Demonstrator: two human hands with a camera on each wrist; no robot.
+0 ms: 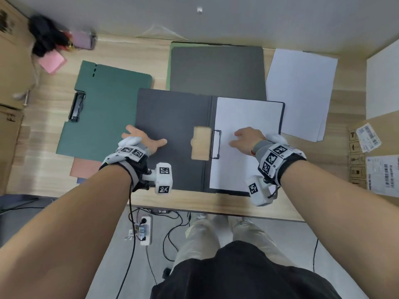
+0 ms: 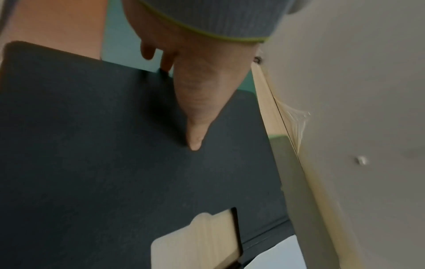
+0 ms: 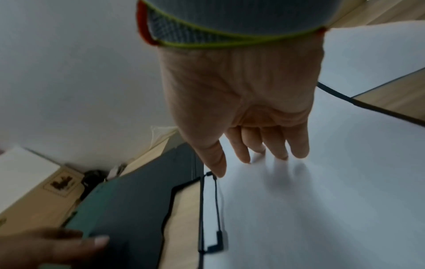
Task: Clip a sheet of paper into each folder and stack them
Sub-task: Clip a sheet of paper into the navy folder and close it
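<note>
You stand at a light wood-grain desk point(image 1: 133, 55) pushed against a plain grey wall point(image 1: 237, 20). A small white fitting point(image 1: 199, 9) is fixed to that wall above the desk's far edge. Cardboard boxes point(image 1: 10, 67) stand along the desk's left side, and another box with shipping labels point(image 1: 375, 156) sits at the right. Below the near edge you can see a grey floor point(image 1: 103, 251), a white power strip point(image 1: 145, 230) lying on it, and black cables point(image 1: 172, 234) trailing across beside it. Lighting is even and soft, with no hard shadows on the desk.
</note>
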